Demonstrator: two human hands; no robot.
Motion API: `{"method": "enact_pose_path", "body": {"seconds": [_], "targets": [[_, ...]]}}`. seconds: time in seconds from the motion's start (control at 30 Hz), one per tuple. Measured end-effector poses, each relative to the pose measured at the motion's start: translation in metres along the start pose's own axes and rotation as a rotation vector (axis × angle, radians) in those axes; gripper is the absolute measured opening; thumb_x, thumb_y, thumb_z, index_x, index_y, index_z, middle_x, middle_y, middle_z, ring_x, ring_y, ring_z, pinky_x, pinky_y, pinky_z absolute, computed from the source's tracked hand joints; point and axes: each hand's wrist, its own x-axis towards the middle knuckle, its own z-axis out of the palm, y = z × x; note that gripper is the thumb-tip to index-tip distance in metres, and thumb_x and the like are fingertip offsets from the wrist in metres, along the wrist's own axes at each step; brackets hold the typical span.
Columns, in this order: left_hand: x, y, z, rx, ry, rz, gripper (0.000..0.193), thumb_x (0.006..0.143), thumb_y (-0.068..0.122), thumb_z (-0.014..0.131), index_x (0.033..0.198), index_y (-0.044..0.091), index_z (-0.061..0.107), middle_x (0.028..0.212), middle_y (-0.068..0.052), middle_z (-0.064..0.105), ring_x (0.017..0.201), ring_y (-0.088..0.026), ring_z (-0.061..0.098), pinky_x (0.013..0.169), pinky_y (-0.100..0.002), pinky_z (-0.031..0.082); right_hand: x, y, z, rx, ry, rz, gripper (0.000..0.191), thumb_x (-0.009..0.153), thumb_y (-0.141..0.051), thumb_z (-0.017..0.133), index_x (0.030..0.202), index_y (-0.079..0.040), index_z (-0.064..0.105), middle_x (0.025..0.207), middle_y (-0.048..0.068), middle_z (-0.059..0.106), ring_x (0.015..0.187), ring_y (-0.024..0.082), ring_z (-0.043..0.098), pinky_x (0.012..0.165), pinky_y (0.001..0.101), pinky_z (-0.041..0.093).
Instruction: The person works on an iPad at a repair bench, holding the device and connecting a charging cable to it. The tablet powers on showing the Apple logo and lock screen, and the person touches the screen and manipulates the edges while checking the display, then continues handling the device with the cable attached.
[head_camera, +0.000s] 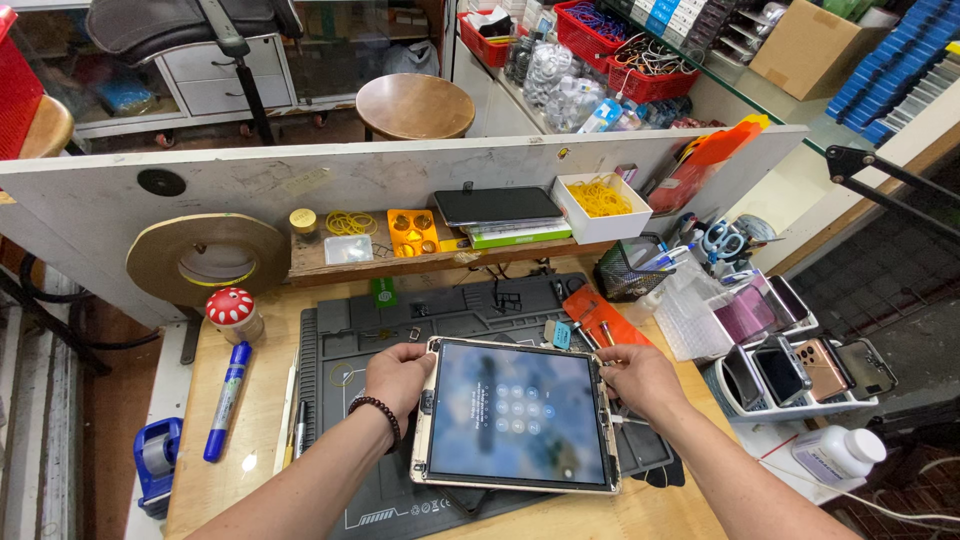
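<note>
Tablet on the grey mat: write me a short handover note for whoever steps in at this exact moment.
Left hand: grips the tablet at its upper left edge.
Right hand: grips the upper right corner.
Tablet: lies face up over the grey work mat; its screen is lit and shows a round-button keypad; the frame looks bare and worn at the edges.
Nearby: an orange tool tray just behind it, a blue marker to the left.
Done: the screen powers on.
Left: cannot tell from this view.

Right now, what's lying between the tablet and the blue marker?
In the head view, between the tablet and the blue marker lie the left hand, the grey mat's edge, and pens on bare wood.
</note>
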Motion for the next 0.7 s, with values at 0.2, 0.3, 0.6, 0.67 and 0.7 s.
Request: {"method": "enact_pose_path", "body": {"seconds": [0.2, 0.3, 0.6, 0.67, 0.7], "targets": [[-0.011, 0.005, 0.002, 0.074, 0.065, -0.005, 0.02, 0.091, 0.008, 0.071, 0.11, 0.003, 0.07, 0.09, -0.009, 0.075, 0.075, -0.017, 0.068, 0.065, -0.035, 0.056, 0.001, 0.001, 0.001, 0.014, 0.001, -0.009, 0.031, 0.087, -0.005, 0.072, 0.117, -0.009, 0.078, 0.079, 0.005, 0.076, 0.061, 0.014, 0.067, 0.062, 0.0303, 0.055], [-0.013, 0.007, 0.004, 0.138, 0.079, 0.05, 0.019, 0.09, 0.009, 0.072, 0.108, 0.003, 0.073, 0.091, -0.007, 0.075, 0.077, -0.016, 0.069, 0.068, -0.033, 0.056, 0.001, 0.002, 0.0, 0.003, 0.003, -0.009, 0.031, 0.087, -0.005, 0.071, 0.117, -0.009, 0.078, 0.078, 0.006, 0.076, 0.061, 0.014, 0.067, 0.062, 0.0301, 0.055], [-0.023, 0.015, 0.005, 0.364, 0.174, 0.077, 0.024, 0.087, 0.013, 0.076, 0.111, 0.009, 0.074, 0.088, -0.005, 0.077, 0.079, -0.015, 0.07, 0.074, -0.032, 0.055, 0.003, 0.004, 0.002, 0.03, 0.009, -0.021, 0.031, 0.086, -0.004, 0.072, 0.117, -0.006, 0.077, 0.077, 0.006, 0.075, 0.06, 0.014, 0.066, 0.062, 0.031, 0.054], [-0.023, 0.016, 0.005, 0.344, 0.157, 0.104, 0.024, 0.087, 0.012, 0.075, 0.111, 0.009, 0.074, 0.087, -0.007, 0.077, 0.078, -0.016, 0.071, 0.073, -0.033, 0.056, 0.003, 0.004, 0.002, 0.033, 0.007, -0.019, 0.031, 0.087, -0.004, 0.072, 0.117, -0.006, 0.077, 0.077, 0.006, 0.075, 0.06, 0.014, 0.066, 0.062, 0.0311, 0.054], [-0.022, 0.016, 0.005, 0.341, 0.163, 0.106, 0.024, 0.087, 0.012, 0.075, 0.11, 0.008, 0.074, 0.087, -0.006, 0.076, 0.078, -0.016, 0.071, 0.073, -0.033, 0.056, 0.003, 0.005, 0.002, 0.027, 0.007, -0.018, 0.031, 0.087, -0.003, 0.072, 0.117, -0.006, 0.077, 0.077, 0.007, 0.075, 0.06, 0.014, 0.066, 0.062, 0.031, 0.054]]}}
